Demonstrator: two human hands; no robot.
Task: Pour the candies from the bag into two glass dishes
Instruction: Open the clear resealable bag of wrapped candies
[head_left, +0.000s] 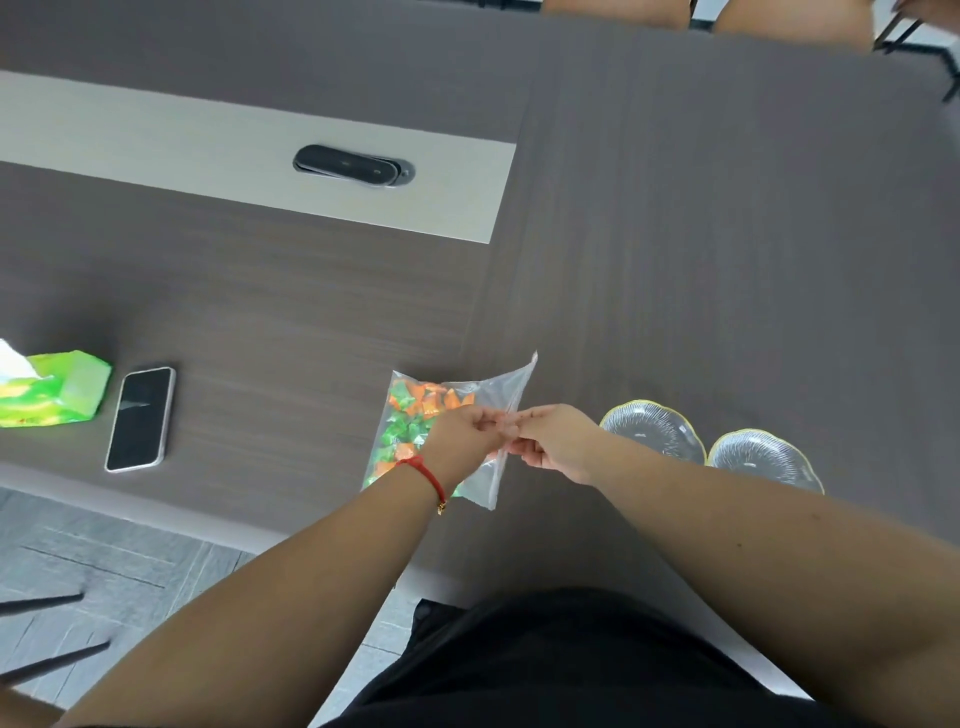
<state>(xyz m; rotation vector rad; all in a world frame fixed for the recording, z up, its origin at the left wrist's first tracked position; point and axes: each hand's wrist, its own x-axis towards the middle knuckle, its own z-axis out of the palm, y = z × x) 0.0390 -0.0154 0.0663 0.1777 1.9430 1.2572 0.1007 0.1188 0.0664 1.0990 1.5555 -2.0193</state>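
Black-clothed torso (545, 670) nearest. Left hand (464, 435) and right hand (558, 440), each grip pinching open edge of clear plastic bag (498, 400) of orange and green candies (415, 415) on dark wood-grain bench (701, 234). Two gold-rimmed glass dishes (652, 430) just right of bag; black phone (140, 418) well left.

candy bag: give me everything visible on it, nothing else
The bag is a clear, thin plastic pouch lying flat on the dark table, its mouth edge toward the two glass dishes. Orange and green wrapped candies bunch in its left half; the right half looks empty. The left hand and right hand meet at the mouth edge, each with a pinching grip on the plastic, apparently pulling it open. Whether the seal is open yet cannot be told.
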